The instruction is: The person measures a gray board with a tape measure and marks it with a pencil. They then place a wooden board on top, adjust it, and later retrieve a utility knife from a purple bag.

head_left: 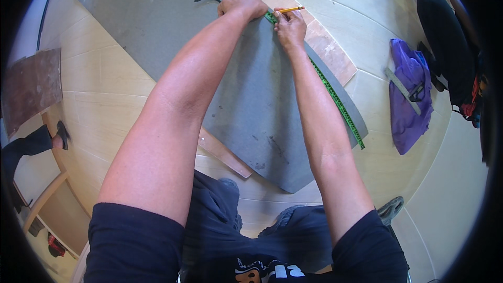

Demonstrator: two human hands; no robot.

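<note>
Arms [181,91] outstretched, left hand [242,5] curled over green tape measure [335,97], right hand [291,29] pinching pencil [292,9] just beside

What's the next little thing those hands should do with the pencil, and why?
I'd guess the right hand should bring the pencil to the gray board and make a small mark beside the green tape measure. The tape lies along the board's edge, the left hand is at its far end, and the pencil's already held.
</note>
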